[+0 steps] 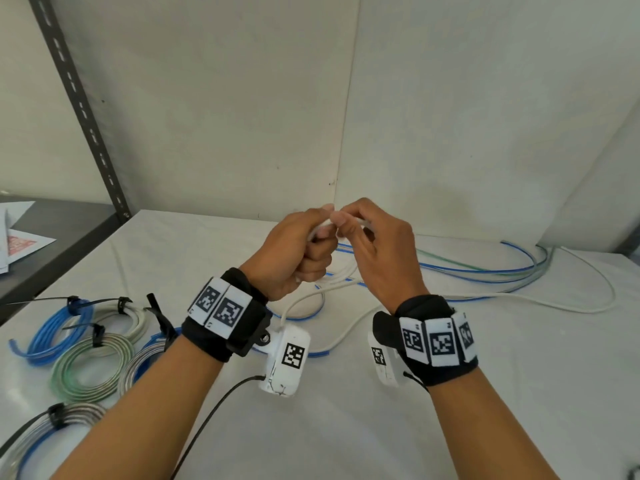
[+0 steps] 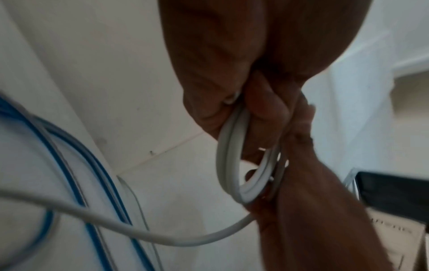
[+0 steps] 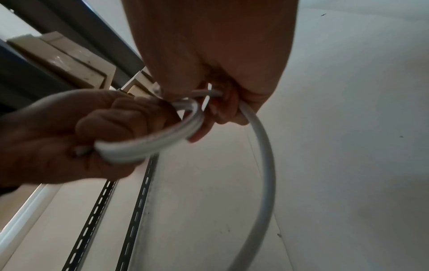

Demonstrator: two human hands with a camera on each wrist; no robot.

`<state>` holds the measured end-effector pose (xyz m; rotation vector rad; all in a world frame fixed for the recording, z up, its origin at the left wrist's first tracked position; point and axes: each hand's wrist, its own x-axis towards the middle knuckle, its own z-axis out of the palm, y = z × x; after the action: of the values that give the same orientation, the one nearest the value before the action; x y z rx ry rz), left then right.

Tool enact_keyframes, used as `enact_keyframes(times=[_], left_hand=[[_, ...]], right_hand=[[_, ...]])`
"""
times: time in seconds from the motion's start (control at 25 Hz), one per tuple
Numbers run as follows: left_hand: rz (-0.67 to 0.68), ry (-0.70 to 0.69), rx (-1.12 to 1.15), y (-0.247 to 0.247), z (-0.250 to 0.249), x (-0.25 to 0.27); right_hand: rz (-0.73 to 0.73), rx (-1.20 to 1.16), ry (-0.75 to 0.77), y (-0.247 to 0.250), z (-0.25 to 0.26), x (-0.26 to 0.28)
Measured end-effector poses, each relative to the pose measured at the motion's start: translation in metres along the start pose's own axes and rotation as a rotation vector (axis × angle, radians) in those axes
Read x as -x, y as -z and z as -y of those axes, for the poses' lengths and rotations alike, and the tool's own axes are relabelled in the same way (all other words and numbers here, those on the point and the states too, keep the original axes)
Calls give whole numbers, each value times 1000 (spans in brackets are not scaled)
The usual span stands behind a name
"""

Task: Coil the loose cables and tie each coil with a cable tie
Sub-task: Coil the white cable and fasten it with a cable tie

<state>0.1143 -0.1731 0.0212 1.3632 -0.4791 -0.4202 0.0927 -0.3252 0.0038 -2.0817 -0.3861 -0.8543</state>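
Coils already tied lie at the left of the white table (image 1: 450,427) — a blue coil (image 1: 55,336), a whitish coil (image 1: 133,315) behind it, a green coil (image 1: 91,370), a grey-and-blue coil (image 1: 142,367) partly hidden by the left forearm, and another grey coil (image 1: 52,424) nearest the camera. Black cable ties (image 1: 98,336) cinch those that show fully.

Work now is on a white cable (image 1: 346,282). The left hand (image 1: 294,251) is held above the table with its fingers curled round a small bundle of loops; in the left wrist view two or three turns (image 2: 228,159) hang from the fist. The right hand (image 1: 377,244) meets it, thumb and fingertips pinching the next stretch of the same cable to lay another turn, as I judge it. The rest of that cable trails across the table to the right.

Still loose behind the hands are blue cables (image 1: 485,271) and a greenish one (image 1: 446,259), uncoiled. So the job looks over half done: this coil needs finishing and a tie, then the remaining strands.

No containers are in view; everything lies directly on the table.
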Motion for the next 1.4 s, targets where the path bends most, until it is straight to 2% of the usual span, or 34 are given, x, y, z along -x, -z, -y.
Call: enact_keyframes(times=[0.2,0.4,0.56,0.64,0.76,0.96,1.04,1.12,1.2,1.28,1.4], left_hand=[[10,40,122,0,1,0],[66,53,207,-5,3,-1],[-27,22,180,-2,-3,1],[-92,-17,314,11,-13,1],[-148,-152,523,40,-27,2],[-313,-375,834,79,-33,6],[-394,-424,925,86,-32,5],[-439,-464,970,87,-30,5],[-464,-499,949,86,-29,4],[-492,-515,814,80,-29,-1],[-587,-501,461,62,-26,-8]], right_hand=[[-55,164,1,-12,4,4],[-107,38,-53,-10,5,2],[-84,-52,-90,-10,5,-1],[-37,-139,-130,-7,-3,-2],[81,-246,-186,-8,-16,-2],[474,-385,-242,-25,-21,11],[530,-338,-291,-23,-18,12],[497,-258,-341,-18,-18,10],[423,-27,-297,-8,-18,5],[366,249,-195,2,-19,2],[389,295,-94,12,-9,-1]])
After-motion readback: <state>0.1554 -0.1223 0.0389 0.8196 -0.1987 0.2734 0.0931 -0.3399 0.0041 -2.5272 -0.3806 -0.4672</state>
